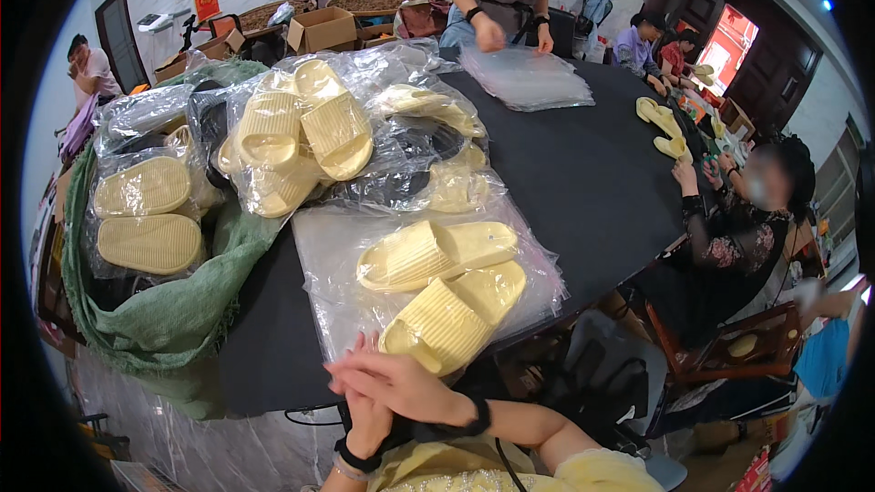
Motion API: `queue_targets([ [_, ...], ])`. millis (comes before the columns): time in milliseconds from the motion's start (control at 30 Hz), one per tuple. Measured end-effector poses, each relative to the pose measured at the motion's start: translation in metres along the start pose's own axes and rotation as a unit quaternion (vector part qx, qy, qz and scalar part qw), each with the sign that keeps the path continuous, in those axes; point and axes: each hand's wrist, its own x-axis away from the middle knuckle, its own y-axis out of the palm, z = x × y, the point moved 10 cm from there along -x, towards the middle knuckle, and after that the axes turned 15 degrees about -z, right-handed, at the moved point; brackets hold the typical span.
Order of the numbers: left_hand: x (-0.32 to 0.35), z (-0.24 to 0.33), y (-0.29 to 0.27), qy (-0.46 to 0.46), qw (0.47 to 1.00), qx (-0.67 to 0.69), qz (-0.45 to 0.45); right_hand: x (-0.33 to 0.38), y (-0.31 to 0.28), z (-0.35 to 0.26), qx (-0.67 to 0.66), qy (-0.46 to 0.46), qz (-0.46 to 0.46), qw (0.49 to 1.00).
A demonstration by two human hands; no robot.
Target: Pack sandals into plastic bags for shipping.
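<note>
Fingers of the right hand (401, 384) lie flat over the left hand (365, 419), both empty. Just beyond the fingertips a pale yellow ribbed foam slipper (453, 316) lies, long axis slanting away rightward, nearer the right hand.

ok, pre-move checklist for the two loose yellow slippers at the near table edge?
1. Both hands free: ok, left hand and right hand are clasped together, holding nothing.
2. Two yellow slippers unbagged, side by side: ok.
3. Clear plastic bags under the slippers: ok.
4. Slippers a matched pair: cannot tell.
5. Bagged slippers piled behind, apart from the loose pair: ok.
</note>
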Motion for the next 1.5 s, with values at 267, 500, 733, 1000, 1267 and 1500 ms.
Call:
queue_targets([
  [267,-0.008,0.010,0.008,-0.100,0.940,0.326,0.034,0.140,-0.134,-0.061,0.543,0.036,0.421,0.726],
  [500,-0.034,0.009,-0.084,-0.026,0.936,-0.326,0.132,0.134,-0.152,-0.004,0.544,0.120,0.328,0.763],
  [733,-0.006,0.066,-0.062,0.007,0.902,-0.406,0.149,0.152,-0.119,-0.045,0.516,0.023,0.410,0.752],
  [1000,0.006,0.103,-0.008,0.010,1.000,0.020,-0.006,0.100,-0.009,-0.014,0.314,-0.105,0.135,0.934],
  [1267,-0.009,0.110,0.040,0.016,0.984,0.011,-0.179,0.114,-0.023,0.049,0.280,0.035,0.120,0.952],
  [1500,-0.011,0.095,0.044,-0.024,0.985,0.050,-0.166,0.126,-0.038,0.052,0.222,0.010,0.181,0.958],
])
